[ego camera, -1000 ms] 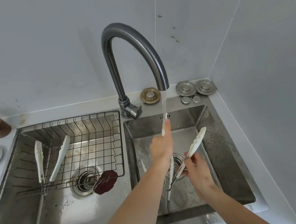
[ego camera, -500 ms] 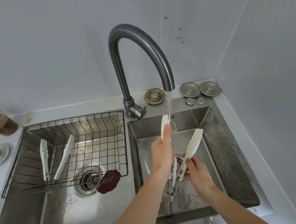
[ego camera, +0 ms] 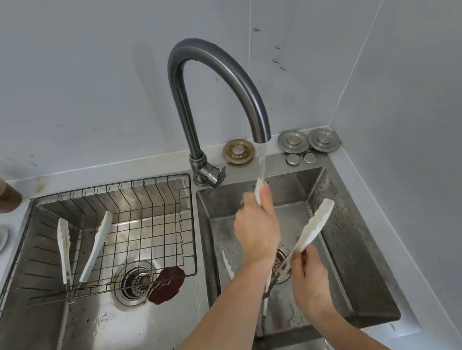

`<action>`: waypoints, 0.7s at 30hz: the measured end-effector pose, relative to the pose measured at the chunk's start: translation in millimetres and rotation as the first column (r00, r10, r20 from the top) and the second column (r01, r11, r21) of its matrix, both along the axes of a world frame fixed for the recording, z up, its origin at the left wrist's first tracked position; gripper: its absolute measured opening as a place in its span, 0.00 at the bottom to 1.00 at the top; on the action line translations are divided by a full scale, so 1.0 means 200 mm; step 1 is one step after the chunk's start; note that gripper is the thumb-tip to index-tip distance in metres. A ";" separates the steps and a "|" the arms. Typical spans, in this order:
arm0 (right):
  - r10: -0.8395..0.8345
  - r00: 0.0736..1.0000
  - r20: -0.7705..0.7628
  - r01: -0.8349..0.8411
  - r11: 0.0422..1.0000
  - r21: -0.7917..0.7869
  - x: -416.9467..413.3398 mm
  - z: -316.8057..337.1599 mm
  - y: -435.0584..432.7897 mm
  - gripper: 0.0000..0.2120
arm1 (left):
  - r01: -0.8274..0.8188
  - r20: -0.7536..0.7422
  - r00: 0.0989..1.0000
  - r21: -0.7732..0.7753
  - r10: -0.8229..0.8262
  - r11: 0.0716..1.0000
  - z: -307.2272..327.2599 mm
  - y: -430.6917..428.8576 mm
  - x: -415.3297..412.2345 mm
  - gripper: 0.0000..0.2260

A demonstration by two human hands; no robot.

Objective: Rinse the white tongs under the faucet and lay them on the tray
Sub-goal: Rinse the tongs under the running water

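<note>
A curved dark-grey metal faucet (ego camera: pixel 215 87) pours a clear stream into the speckled stainless-steel right basin (ego camera: pixel 349 235). The white plastic tongs (ego camera: pixel 315 226), scallop-edged and splayed wide, sit under it: the left hand (ego camera: pixel 257 230) pinches the 12 o'clock arm in the water, the right hand (ego camera: pixel 309 278) grips the hinge end at 5 o'clock.

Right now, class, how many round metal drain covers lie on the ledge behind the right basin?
3: a brass-coloured cover beside the faucet, and two silver covers near the corner. Two small caps sit below those.
</note>
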State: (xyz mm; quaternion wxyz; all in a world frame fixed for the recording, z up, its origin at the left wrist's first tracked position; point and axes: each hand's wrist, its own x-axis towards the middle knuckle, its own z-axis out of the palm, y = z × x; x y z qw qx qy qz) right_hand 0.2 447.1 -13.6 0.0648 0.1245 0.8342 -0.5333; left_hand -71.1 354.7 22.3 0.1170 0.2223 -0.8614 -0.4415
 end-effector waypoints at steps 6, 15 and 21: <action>-0.003 0.996 -0.089 0.011 0.996 0.090 0.08 0.00 0.00 0.06 | 0.057 -0.237 0.971 0.097 -0.032 0.994 -0.03 0.00 0.09 0.19; 0.026 0.971 -0.239 -0.010 0.998 0.068 0.17 0.09 -0.08 0.09 | -0.064 -0.026 0.997 0.107 0.067 0.992 -0.03 -0.02 -0.08 0.24; 0.032 0.979 -0.203 -0.016 0.997 0.081 0.20 0.07 -0.06 0.06 | 0.180 -0.143 0.979 0.280 -0.145 0.943 -0.07 0.00 0.03 0.16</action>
